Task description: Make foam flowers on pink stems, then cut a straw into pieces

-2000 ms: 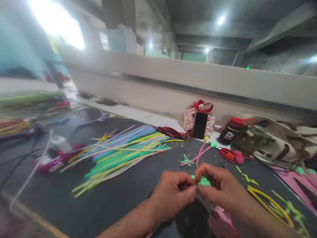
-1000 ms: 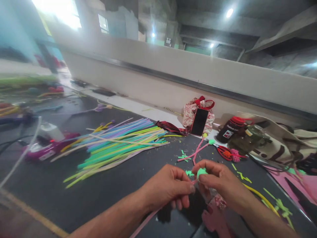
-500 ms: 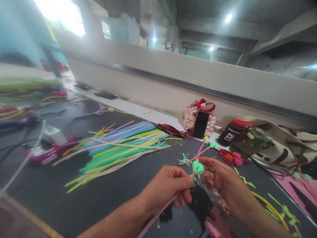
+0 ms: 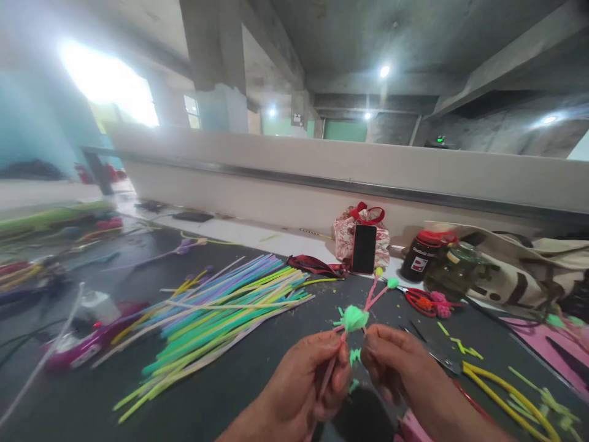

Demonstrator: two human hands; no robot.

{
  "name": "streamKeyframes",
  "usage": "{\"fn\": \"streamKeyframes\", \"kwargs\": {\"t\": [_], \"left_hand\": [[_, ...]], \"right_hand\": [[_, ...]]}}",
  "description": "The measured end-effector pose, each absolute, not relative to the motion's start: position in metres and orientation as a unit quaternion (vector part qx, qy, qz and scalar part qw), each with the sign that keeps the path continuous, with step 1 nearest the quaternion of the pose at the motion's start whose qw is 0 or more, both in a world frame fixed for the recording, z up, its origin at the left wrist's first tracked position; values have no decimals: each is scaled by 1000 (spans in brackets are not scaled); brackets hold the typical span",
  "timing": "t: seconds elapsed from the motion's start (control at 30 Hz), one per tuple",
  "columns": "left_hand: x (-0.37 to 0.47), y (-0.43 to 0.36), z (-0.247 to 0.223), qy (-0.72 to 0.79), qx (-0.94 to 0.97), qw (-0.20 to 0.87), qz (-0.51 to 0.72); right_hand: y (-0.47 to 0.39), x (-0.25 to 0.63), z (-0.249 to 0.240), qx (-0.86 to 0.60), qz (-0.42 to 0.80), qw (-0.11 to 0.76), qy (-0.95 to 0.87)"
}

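Left hand (image 4: 306, 371) pinched shut on pink stem (image 4: 327, 376), just below fluffy green head (image 4: 354, 318), held up over near side of bench (image 4: 221, 399). Right hand (image 4: 400, 362) beside the head, fingertips bunched; can't tell if anything's in them. Looks like close finger work around the stem top; any next adjustment calls for a steady left pinch, light right fingertips. Stick bundle (image 4: 230, 301) toward bench's left edge, phone (image 4: 364, 248) at far edge, yellow handles (image 4: 469, 368) toward right edge.

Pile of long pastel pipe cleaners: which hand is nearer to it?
Left. The left hand is to the right of the pile; the right hand is farther right.
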State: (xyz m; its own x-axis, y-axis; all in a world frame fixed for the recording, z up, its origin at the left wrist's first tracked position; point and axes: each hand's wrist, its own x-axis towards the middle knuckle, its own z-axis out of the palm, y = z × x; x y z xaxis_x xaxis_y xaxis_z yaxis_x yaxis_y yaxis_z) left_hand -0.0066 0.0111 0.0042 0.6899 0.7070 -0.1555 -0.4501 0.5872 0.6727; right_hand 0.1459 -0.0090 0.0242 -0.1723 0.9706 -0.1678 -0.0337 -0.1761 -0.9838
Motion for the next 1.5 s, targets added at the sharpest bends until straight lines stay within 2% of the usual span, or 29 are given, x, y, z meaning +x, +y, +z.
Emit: {"fn": "streamKeyframes", "kwargs": {"t": [0.1,0.23,0.4,0.57,0.9,1.1,1.5], "left_hand": [[-11,15,4,160,259,908,287],[-12,17,1,149,239,921,270],[-7,14,-3,163,239,927,237],[-3,12,-2,203,232,924,226],[0,9,-5,225,249,896,291],[4,4,-3,247,283,869,321],[-1,5,2,333,415,729,431]], "right_hand": [[-12,151,19,-485,596,413,-489],[-14,154,17,-477,585,445,-482],[-11,147,17,-419,607,424,-526],[-9,140,15,-422,603,433,-520],[-3,128,5,-427,649,471,-417],[-3,126,13,-441,654,459,-409],[2,138,11,-476,641,478,-366]]}}
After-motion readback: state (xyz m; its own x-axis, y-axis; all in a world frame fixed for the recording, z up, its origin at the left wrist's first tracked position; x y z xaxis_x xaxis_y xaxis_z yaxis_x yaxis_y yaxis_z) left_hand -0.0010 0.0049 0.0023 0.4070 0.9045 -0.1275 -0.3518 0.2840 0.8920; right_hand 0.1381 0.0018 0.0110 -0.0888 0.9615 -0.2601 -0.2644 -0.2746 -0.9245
